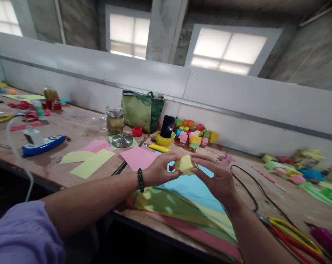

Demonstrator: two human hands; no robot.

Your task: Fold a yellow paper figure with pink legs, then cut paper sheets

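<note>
A small yellow folded paper piece (186, 165) is held up between my two hands over the table. My left hand (161, 169), with a green bead bracelet at the wrist, pinches its left side. On its right side my right hand (216, 178) grips it with thumb and fingers. Under both hands lies a stack of coloured paper sheets (179, 200) in blue, green, yellow and pink. A pink sheet (139, 157) rests just left of my left hand, partly over a dark, narrow ruler-like strip (119, 168).
Behind my hands stand a phone (168, 126), a pile of folded paper pieces (194, 134), a yellow cutter (158, 147) and a glass mug (115, 120). Scissors (295, 234) and a black cable (255, 183) lie right. A blue power strip (44, 145) is left.
</note>
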